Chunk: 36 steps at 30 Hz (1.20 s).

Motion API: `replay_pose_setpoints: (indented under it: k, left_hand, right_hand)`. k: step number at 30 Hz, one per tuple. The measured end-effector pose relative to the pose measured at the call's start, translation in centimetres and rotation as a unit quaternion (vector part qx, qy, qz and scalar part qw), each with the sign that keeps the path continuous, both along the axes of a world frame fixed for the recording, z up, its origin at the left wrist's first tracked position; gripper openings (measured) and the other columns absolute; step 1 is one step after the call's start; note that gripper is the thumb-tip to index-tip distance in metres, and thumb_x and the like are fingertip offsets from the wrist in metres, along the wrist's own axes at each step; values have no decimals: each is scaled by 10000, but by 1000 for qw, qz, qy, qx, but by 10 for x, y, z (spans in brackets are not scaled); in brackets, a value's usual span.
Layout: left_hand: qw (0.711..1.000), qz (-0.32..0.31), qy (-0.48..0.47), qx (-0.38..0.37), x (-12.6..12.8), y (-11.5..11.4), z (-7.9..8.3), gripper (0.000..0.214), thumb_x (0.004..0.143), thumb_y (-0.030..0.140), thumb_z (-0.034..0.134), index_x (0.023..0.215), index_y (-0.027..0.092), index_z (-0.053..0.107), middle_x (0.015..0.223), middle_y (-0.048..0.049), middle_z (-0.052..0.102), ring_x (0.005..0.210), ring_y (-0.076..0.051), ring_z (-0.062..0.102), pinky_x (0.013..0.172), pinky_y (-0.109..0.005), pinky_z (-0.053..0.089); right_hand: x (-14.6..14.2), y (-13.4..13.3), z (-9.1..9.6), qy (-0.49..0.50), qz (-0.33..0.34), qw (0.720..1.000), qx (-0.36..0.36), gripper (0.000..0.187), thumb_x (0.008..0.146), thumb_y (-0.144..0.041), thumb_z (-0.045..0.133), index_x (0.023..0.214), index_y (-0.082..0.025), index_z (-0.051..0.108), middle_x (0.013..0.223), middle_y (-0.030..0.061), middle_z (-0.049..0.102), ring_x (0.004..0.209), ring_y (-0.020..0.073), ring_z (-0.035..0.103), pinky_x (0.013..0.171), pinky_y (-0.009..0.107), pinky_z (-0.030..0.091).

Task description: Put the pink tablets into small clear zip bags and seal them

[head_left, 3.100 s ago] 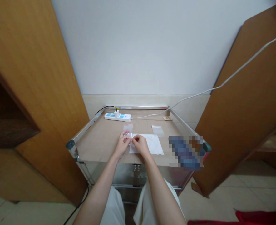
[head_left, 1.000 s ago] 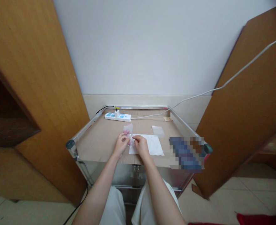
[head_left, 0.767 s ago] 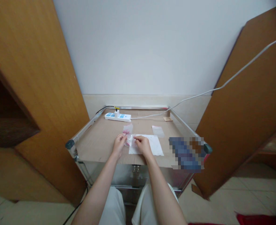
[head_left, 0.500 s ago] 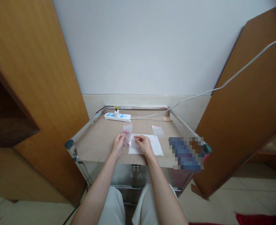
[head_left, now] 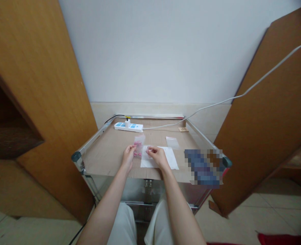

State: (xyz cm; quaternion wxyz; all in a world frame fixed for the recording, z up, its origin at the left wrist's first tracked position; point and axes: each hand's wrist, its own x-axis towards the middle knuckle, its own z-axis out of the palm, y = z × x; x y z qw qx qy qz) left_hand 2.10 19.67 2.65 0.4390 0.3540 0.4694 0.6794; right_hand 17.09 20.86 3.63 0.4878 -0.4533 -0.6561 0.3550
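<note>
My left hand (head_left: 128, 157) is closed in a pinch at the left edge of a small clear plastic bag (head_left: 140, 139) with pink pieces (head_left: 137, 154) in or under it. What exactly sits between the fingertips is hard to see. Over the left part of a white paper sheet (head_left: 171, 159), my right hand (head_left: 158, 156) pinches something small and pinkish (head_left: 147, 150), too small and blurred to name. A gap separates the two hands. Behind the sheet lies another clear plastic bag (head_left: 172, 143), flat on the brown cardboard-like tabletop (head_left: 101, 160).
A white power strip (head_left: 137, 128) with a plugged-in adapter (head_left: 127, 123) stands at the back left, its white cable (head_left: 214, 103) running up right. A blurred-out dark object (head_left: 203, 168) lies front right. Metal rails (head_left: 150, 117) edge the table; wooden furniture flanks it.
The pink pieces by my left hand show more plainly, with less clear film across them. My right hand has barely moved and keeps its pinch.
</note>
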Motion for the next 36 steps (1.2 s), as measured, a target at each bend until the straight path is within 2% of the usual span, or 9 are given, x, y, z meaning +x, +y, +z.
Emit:
replay_pose_setpoints:
  k: [5, 9, 11, 15, 18, 21, 26, 33, 36]
  left_hand:
    - [999, 27, -19, 28, 1, -2, 5, 170, 590, 275, 571, 687, 143, 526, 745, -9, 565, 692, -86, 524, 621, -196, 398]
    - [997, 66, -7, 38, -1, -6, 8, 172, 608, 305, 567, 655, 143, 532, 659, 15, 554, 599, -60, 501, 534, -162, 357]
    - [999, 19, -5, 33, -1, -11, 10, 208, 631, 345, 551, 647, 139, 530, 621, 20, 539, 496, -45, 462, 431, -158, 300]
    - [982, -183, 45, 0, 2, -21, 16, 300, 666, 415, 520, 654, 117, 555, 593, 0, 544, 350, -21, 373, 333, -170, 173]
    - [961, -257, 103, -10, 4, -25, 20, 316, 665, 405, 537, 722, 99, 596, 584, -15, 557, 326, -7, 340, 328, -169, 152]
    - [952, -281, 124, -9, 6, -25, 21, 344, 648, 390, 567, 846, 109, 598, 611, -20, 576, 324, -1, 336, 327, -164, 156]
    - [951, -295, 88, -2, 4, -23, 23, 503, 608, 366, 620, 1053, 169, 496, 665, -6, 589, 328, 2, 338, 323, -153, 154]
    - [945, -321, 67, 5, -3, -24, 21, 345, 602, 416, 610, 761, 111, 579, 467, 31, 465, 344, -11, 308, 342, -164, 155]
    - [944, -328, 40, -4, -4, -25, 18, 344, 584, 427, 622, 726, 117, 574, 444, 42, 430, 346, -12, 295, 348, -166, 160]
  right_hand:
    - [-2, 3, 4, 18, -34, 999, -27, 429, 588, -419, 590, 847, -80, 638, 540, 43, 593, 479, 126, 511, 463, 218, 381]
    - [-5, 5, 6, 27, -51, 998, -39, 465, 591, -436, 585, 887, -79, 617, 556, 46, 596, 469, 126, 529, 453, 216, 389]
    - [-6, 5, 8, 35, -60, 997, -42, 468, 596, -438, 580, 890, -76, 611, 549, 41, 589, 449, 116, 521, 443, 212, 389]
    - [-7, 0, 15, 69, -55, 995, -39, 498, 605, -468, 566, 901, -69, 602, 558, 44, 587, 425, 98, 494, 418, 201, 375]
    - [-6, -4, 20, 87, -33, 995, -42, 503, 612, -481, 554, 895, -68, 603, 542, 38, 577, 419, 91, 469, 403, 195, 352]
    - [-7, -8, 27, 95, -18, 994, -54, 478, 604, -472, 561, 863, -74, 612, 535, 34, 570, 424, 90, 459, 402, 196, 334]
    - [-9, -15, 39, 141, 20, 986, -83, 408, 572, -430, 593, 800, -93, 623, 605, 41, 592, 492, 97, 480, 442, 199, 337]
    - [-8, -19, 45, 208, 91, 963, -147, 303, 576, -373, 604, 750, -126, 628, 605, 21, 589, 497, 78, 489, 451, 183, 304]
    - [-8, -22, 49, 219, 118, 954, -168, 297, 562, -350, 621, 744, -117, 637, 582, 25, 590, 478, 72, 467, 446, 184, 307]
